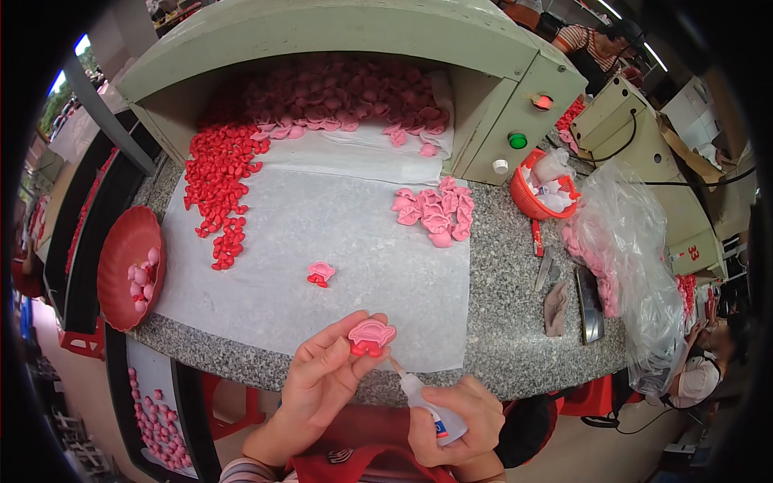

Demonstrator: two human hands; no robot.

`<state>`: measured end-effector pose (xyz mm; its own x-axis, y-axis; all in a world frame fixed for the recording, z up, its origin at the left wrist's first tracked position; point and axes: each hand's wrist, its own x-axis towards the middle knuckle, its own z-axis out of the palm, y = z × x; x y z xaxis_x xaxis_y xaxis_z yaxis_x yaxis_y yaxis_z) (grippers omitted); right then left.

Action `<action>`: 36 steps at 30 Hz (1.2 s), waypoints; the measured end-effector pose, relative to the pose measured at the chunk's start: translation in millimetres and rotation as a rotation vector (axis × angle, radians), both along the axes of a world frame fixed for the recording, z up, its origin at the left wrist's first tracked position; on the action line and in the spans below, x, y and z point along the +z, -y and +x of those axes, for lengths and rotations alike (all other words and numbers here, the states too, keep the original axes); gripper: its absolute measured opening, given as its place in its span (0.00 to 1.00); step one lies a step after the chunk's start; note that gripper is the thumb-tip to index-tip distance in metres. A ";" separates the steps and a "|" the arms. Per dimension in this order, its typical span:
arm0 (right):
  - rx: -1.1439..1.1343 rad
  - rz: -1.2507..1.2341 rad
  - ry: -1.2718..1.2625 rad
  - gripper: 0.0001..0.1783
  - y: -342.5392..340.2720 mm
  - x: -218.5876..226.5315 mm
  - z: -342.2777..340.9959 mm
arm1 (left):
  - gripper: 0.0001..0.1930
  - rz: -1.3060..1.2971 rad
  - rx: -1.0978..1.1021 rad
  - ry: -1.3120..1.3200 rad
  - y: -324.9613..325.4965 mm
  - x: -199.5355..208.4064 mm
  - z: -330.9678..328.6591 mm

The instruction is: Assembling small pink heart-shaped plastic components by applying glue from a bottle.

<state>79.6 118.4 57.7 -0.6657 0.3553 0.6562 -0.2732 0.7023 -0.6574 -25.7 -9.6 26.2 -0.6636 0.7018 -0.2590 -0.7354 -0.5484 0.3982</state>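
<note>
Pinched between the thumb and fingers of my left hand (316, 377) is a small moulded plastic piece (371, 336), a pink hollow shell on top of a red two-lobed part. My right hand (460, 417) grips a white squeeze bottle (417, 394) that looks like a glue bottle. Its thin nozzle points up and left, close to the red part; whether it touches cannot be seen. Beyond my hands, a similar pink-and-red piece (320, 274) lies on the white paper sheet (282, 314).
Red parts (216, 189) spread along the sheet's left. Pink shells (435, 211) lie at right, more inside the green-grey machine (322, 36). A red bowl (109, 278) stands left. Rightward are an orange basket (523, 196), scissors (544, 272), a phone (590, 302) and a clear plastic bag (636, 241).
</note>
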 end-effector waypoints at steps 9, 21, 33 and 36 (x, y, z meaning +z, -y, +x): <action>0.007 0.010 -0.009 0.15 0.0 -1.4 0.2 | 0.21 -0.008 0.001 0.000 0.4 -0.4 -0.1; 0.013 0.002 -0.011 0.14 0.1 -1.5 0.5 | 0.22 -0.012 0.000 0.009 0.6 0.2 0.5; 0.028 0.004 -0.014 0.14 -0.6 -0.8 1.4 | 0.22 -0.024 0.001 0.003 0.4 0.8 0.2; 0.050 -0.001 -0.014 0.14 0.8 0.2 3.0 | 0.22 -0.026 0.002 -0.004 -0.1 2.0 1.2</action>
<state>82.6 117.5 57.8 -0.6733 0.3223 0.6654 -0.3175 0.6867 -0.6540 -24.6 -9.5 28.1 -0.6657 0.6939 -0.2746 -0.7330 -0.5391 0.4149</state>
